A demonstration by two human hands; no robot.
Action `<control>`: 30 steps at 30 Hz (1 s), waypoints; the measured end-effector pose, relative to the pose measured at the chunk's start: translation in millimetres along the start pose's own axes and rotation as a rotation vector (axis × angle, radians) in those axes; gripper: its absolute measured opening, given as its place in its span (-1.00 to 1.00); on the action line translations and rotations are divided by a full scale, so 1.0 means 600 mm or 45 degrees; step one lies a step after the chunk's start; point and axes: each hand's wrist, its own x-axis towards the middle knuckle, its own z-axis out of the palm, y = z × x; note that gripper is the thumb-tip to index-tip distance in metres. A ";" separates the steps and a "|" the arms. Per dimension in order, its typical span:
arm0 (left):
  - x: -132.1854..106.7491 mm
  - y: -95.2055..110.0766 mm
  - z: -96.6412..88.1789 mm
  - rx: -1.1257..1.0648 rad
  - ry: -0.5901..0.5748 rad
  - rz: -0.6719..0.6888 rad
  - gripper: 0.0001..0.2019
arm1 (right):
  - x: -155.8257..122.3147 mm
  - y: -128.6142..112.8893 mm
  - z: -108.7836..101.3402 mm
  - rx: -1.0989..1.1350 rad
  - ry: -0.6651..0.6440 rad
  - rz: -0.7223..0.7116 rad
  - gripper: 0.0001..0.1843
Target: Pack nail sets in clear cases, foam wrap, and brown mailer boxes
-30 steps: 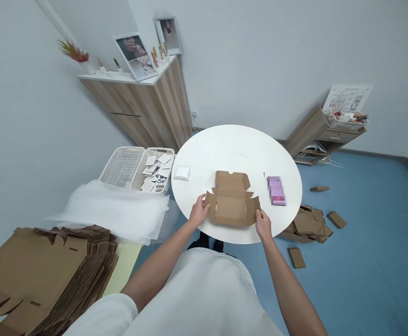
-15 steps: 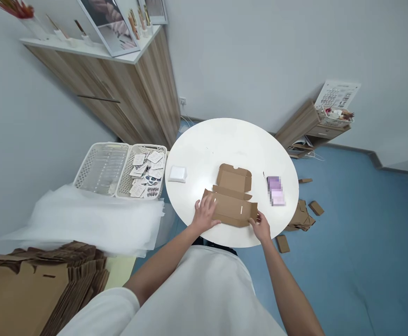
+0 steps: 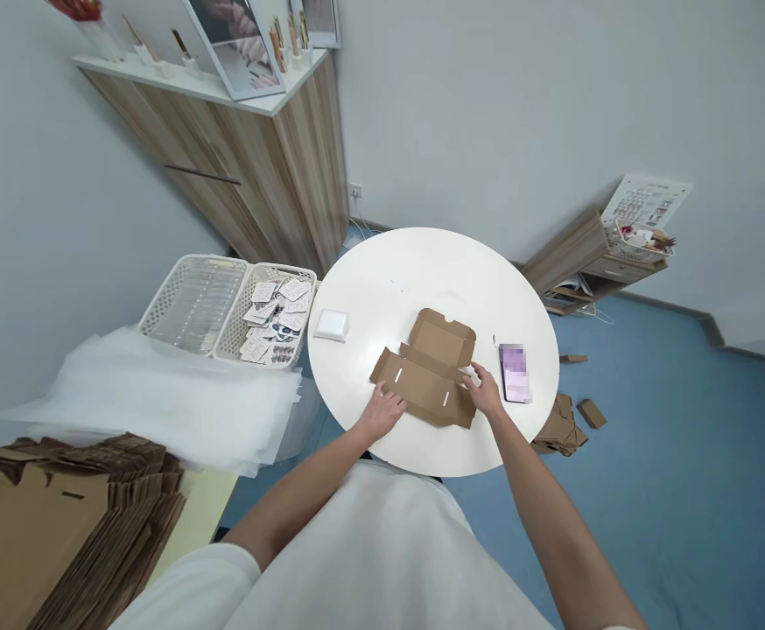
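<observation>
A brown cardboard box [image 3: 427, 390], partly unfolded, lies on the round white table [image 3: 422, 262] in front of me. Its lid panel points away, and two white slots show in the near panel. My left hand [image 3: 382, 413] has its fingers curled on the near left edge of that panel. At the right end, by the side flap and the crease, my right hand [image 3: 486, 390] grips the cardboard between thumb and fingers. A phone [image 3: 515, 374] with a blurred screen lies right of that hand. To the left sits a small white packet [image 3: 333, 325].
Left of the table stand a white basket of cards [image 3: 276, 317] and a basket of clear packs [image 3: 195, 302]. White foam sheets [image 3: 159, 394] and stacked flat cartons [image 3: 60, 534] are nearer. Cardboard pieces [image 3: 561, 426] lie on the floor at right.
The box has turned slightly, its left end now nearer the far side. My left hand has slid from the panel's top to its near edge. My right hand has moved up along the right end.
</observation>
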 end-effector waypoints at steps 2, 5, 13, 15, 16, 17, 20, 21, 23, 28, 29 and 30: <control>0.004 0.002 0.001 0.051 0.004 -0.012 -0.76 | 0.031 -0.005 -0.005 0.059 -0.071 -0.028 -0.46; 0.012 0.011 0.001 0.097 -0.030 -0.032 -0.75 | 0.063 -0.011 -0.008 0.129 -0.134 -0.038 -0.55; 0.040 0.034 -0.004 0.116 -0.168 -0.121 -0.68 | 0.091 -0.016 -0.001 0.185 -0.067 -0.061 -0.70; 0.048 0.034 -0.008 0.133 -0.179 -0.196 -0.60 | 0.090 -0.016 -0.001 0.177 -0.053 -0.088 -0.73; 0.052 0.033 -0.011 0.146 -0.183 -0.231 -0.56 | 0.089 -0.015 -0.001 0.173 -0.048 -0.101 -0.75; 0.057 0.031 -0.014 0.160 -0.187 -0.258 -0.50 | 0.088 -0.015 -0.002 0.173 -0.048 -0.113 -0.75; 0.072 0.026 -0.024 0.193 -0.215 -0.290 -0.20 | 0.084 -0.016 -0.005 0.193 -0.076 -0.145 -0.76; 0.078 0.023 -0.027 0.197 -0.228 -0.291 -0.09 | 0.082 -0.017 -0.007 0.199 -0.091 -0.155 -0.76; 0.088 0.019 -0.032 0.193 -0.255 -0.294 0.08 | 0.078 -0.019 -0.010 0.201 -0.127 -0.168 -0.76; 0.099 0.011 -0.031 0.108 -0.304 -0.311 0.19 | 0.065 -0.025 -0.013 0.136 -0.241 -0.159 -0.72; 0.099 0.010 -0.030 0.087 -0.313 -0.310 0.18 | 0.061 -0.026 -0.012 0.107 -0.258 -0.163 -0.69; 0.098 0.008 -0.028 0.067 -0.320 -0.308 0.17 | 0.056 -0.026 -0.011 0.066 -0.270 -0.177 -0.67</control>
